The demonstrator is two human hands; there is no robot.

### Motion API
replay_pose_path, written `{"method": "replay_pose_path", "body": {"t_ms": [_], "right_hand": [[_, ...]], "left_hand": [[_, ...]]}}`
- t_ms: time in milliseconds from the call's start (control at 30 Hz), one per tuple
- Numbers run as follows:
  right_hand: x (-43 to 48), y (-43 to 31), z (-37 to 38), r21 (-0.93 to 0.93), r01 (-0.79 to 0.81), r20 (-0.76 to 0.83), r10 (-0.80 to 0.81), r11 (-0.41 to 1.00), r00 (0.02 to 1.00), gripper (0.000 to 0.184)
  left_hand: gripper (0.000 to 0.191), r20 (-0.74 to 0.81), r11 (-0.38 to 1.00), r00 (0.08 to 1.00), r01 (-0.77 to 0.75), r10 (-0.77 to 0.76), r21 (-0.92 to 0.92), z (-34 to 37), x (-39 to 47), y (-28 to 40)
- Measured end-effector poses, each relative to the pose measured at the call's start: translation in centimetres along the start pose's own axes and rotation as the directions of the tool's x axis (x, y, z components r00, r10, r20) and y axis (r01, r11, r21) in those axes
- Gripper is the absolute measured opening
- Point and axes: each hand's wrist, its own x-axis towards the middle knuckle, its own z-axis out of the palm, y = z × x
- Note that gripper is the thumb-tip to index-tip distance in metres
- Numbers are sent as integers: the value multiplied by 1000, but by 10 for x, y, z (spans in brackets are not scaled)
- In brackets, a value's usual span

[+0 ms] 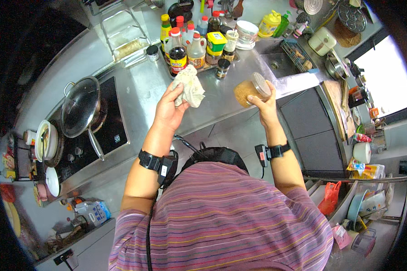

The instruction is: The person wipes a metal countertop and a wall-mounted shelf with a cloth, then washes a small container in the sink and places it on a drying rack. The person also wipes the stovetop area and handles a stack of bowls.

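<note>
A crumpled pale cloth (pixel 190 88) is gripped in my left hand (pixel 170 108), held over the steel counter (pixel 213 101) in front of several sauce bottles. My right hand (pixel 268 105) holds a clear jar (pixel 246 93) of tan granules, tilted, its ridged lid facing up and right. Cloth and jar are apart. Nearest to them on the counter stands a small dark-capped spice jar (pixel 223 68). Behind the cloth is a dark soy sauce bottle (pixel 177 56) with a red cap, on a tray with other bottles and jars.
To the left, a lidded frying pan (pixel 81 106) sits on the black cooktop (pixel 113 111), its handle pointing towards me. A sink (pixel 274 61) lies at the back right, with stacked white bowls (pixel 247 32) beside it. A wooden cutting board (pixel 337 105) rests on the right counter.
</note>
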Motion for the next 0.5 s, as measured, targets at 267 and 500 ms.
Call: {"method": "replay_pose_path", "body": {"t_ms": [267,500], "right_hand": [[11,49,-16,23,-74,-13,75,997,997,96],[23,42,-13,16,-58,-26,59,998,998,96]], "left_hand": [[40,14,990,1000,17,-15,-139,-8,-16,0],[40,57,997,998,-2,7,-73,13,-12,4]]}}
